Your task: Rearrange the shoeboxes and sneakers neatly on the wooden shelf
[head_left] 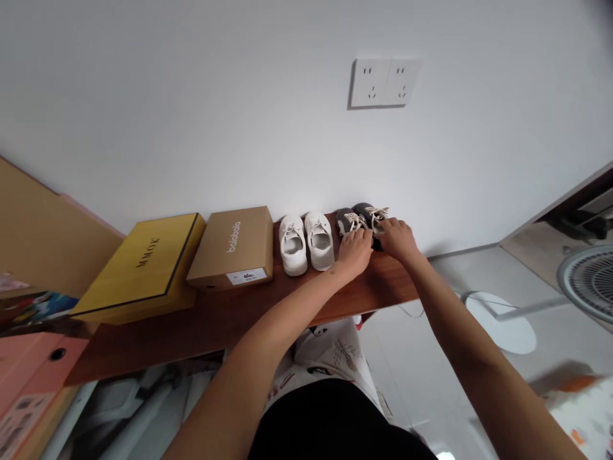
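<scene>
A pair of dark grey lace-up sneakers (357, 218) sits side by side on a reddish-brown wooden shelf (230, 327), close to the shelf's right-hand end as the head view shows it, with the cream laces (376, 214) loose and standing up from the tops; the left hand (354, 250) curves over the nearer part of the left-hand shoe, and the right hand (397, 239) lies on the other, fingers bent down over it; both hands touch the shoes, but they hide the contact, so I cannot tell whether either is gripping or only resting. Just beside the grey pair stand two white sneakers (306, 243); further along lie a kraft "balabala" shoebox (234, 246) and a yellow box (143, 265), with a double wall socket (385, 83) above on the white wall. The main risk is the short stretch of shelf beyond the grey pair: a careless sideways shove could send a shoe over the end and onto the tiled floor (431, 358); a loose lace could snag a finger and drag a shoe askew; and the left wrist, working so near, could knock the white sneakers out of line.
</scene>
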Motion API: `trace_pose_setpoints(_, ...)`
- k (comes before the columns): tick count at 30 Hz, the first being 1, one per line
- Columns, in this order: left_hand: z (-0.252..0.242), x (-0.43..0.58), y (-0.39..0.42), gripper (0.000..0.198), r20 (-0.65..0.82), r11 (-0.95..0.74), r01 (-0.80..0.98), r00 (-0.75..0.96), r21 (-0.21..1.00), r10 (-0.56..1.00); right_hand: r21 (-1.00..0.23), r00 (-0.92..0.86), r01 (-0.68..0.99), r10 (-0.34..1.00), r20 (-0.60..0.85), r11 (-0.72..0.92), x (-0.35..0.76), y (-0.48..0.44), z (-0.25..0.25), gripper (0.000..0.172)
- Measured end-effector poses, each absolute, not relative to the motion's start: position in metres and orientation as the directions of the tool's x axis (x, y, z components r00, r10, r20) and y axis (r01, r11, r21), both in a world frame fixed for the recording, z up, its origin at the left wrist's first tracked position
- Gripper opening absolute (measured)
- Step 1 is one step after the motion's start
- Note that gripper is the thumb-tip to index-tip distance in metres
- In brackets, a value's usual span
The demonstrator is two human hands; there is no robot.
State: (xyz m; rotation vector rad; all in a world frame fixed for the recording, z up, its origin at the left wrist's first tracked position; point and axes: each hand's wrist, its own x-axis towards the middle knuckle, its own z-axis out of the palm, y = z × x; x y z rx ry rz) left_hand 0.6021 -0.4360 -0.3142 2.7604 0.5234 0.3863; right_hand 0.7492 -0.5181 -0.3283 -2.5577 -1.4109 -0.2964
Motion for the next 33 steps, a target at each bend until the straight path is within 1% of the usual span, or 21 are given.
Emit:
trace_pose_setpoints(2, -0.307, 0.573, -0.432, 0.048, 0.262, -0.879, 0.275, 0.882, 0.391, 0.392, -0.189, 0.487, 0.873, 0.783, 0.386, -0.45, 0.733, -0.521, -0.316, 0.033)
trace_pose_setpoints(5, -0.293, 0.518, -0.423, 0.05, 0.287, -0.841, 0.244, 0.863, 0.483, 0.415, -0.369, 0.402, 0.902, 0.746, 0.531, -0.223, 0.694, -0.522, -0.299, 0.032)
trace_pose_setpoints(7, -0.286, 0.476, -0.42, 0.048, 0.289, -0.807, 0.22, 0.856, 0.548, 0.429, -0.506, 0.389, 0.86, 0.724, 0.57, -0.064, 0.658, -0.519, -0.294, 0.031)
trace_pose_setpoints(8, -0.285, 0.454, -0.419, 0.047, 0.29, -0.787, 0.208, 0.85, 0.58, 0.439, -0.589, 0.405, 0.808, 0.723, 0.56, 0.003, 0.637, -0.517, -0.295, 0.032)
trace_pose_setpoints(9, -0.286, 0.431, -0.419, 0.046, 0.295, -0.765, 0.199, 0.841, 0.612, 0.454, -0.681, 0.437, 0.73, 0.728, 0.528, 0.057, 0.615, -0.514, -0.299, 0.032)
trace_pose_setpoints(10, -0.29, 0.409, -0.418, 0.044, 0.303, -0.737, 0.198, 0.82, 0.647, 0.487, -0.777, 0.471, 0.623, 0.748, 0.467, 0.093, 0.593, -0.511, -0.305, 0.034)
trace_pose_setpoints(12, -0.305, 0.366, -0.413, 0.041, 0.314, -0.646, 0.212, 0.738, 0.733, 0.598, -0.941, 0.514, 0.305, 0.807, 0.291, 0.145, 0.546, -0.503, -0.323, 0.037)
trace_pose_setpoints(13, -0.315, 0.345, -0.409, 0.039, 0.305, -0.575, 0.224, 0.669, 0.787, 0.678, -0.982, 0.519, 0.122, 0.834, 0.186, 0.144, 0.524, -0.499, -0.333, 0.039)
trace_pose_setpoints(14, -0.325, 0.324, -0.402, 0.037, 0.282, -0.481, 0.234, 0.57, 0.845, 0.772, -0.99, 0.516, -0.067, 0.853, 0.072, 0.124, 0.502, -0.495, -0.344, 0.04)
trace_pose_setpoints(15, -0.334, 0.304, -0.394, 0.035, 0.23, -0.368, 0.239, 0.458, 0.899, 0.859, -0.965, 0.481, -0.25, 0.875, -0.057, 0.075, 0.482, -0.49, -0.353, 0.041)
trace_pose_setpoints(16, -0.343, 0.284, -0.384, 0.035, 0.159, -0.238, 0.221, 0.322, 0.946, 0.933, -0.91, 0.421, -0.414, 0.889, -0.182, 0.01, 0.463, -0.484, -0.36, 0.041)
trace_pose_setpoints(17, -0.35, 0.265, -0.373, 0.035, 0.076, -0.105, 0.164, 0.177, 0.981, 0.981, -0.835, 0.353, -0.548, 0.891, -0.286, -0.051, 0.447, -0.477, -0.365, 0.041)
trace_pose_setpoints(18, -0.354, 0.246, -0.361, 0.035, -0.018, 0.015, 0.069, 0.045, 0.998, 0.999, -0.75, 0.281, -0.653, 0.887, -0.368, -0.104, 0.433, -0.469, -0.368, 0.039)
trace_pose_setpoints(20, -0.355, 0.213, -0.336, 0.032, -0.178, 0.156, -0.149, -0.149, 0.976, 0.973, -0.593, 0.182, -0.787, 0.855, -0.486, -0.17, 0.413, -0.447, -0.367, 0.032)
trace_pose_setpoints(22, -0.349, 0.188, -0.311, 0.028, -0.302, 0.216, -0.308, -0.269, 0.926, 0.915, -0.486, 0.153, -0.853, 0.798, -0.584, -0.192, 0.402, -0.421, -0.362, 0.028)
trace_pose_setpoints(24, -0.339, 0.171, -0.288, 0.025, -0.408, 0.262, -0.407, -0.331, 0.875, 0.851, -0.438, 0.161, -0.876, 0.732, -0.662, -0.204, 0.396, -0.396, -0.356, 0.033)
trace_pose_setpoints(26, -0.33, 0.161, -0.27, 0.025, -0.489, 0.307, -0.461, -0.351, 0.833, 0.798, -0.445, 0.193, -0.871, 0.69, -0.698, -0.207, 0.395, -0.375, -0.353, 0.045)
trace_pose_setpoints(29, -0.322, 0.156, -0.251, 0.024, -0.562, 0.363, -0.491, -0.352, 0.792, 0.749, -0.468, 0.24, -0.86, 0.649, -0.722, -0.202, 0.394, -0.355, -0.352, 0.061)
trace_pose_setpoints(31, -0.322, 0.155, -0.244, 0.022, -0.586, 0.382, -0.508, -0.336, 0.772, 0.737, -0.463, 0.269, -0.867, 0.612, -0.744, -0.182, 0.394, -0.348, -0.352, 0.062)
trace_pose_setpoints(33, -0.325, 0.154, -0.241, 0.022, -0.55, 0.351, -0.498, -0.337, 0.793, 0.764, -0.47, 0.311, -0.871, 0.579, -0.754, -0.144, 0.392, -0.343, -0.35, 0.057)
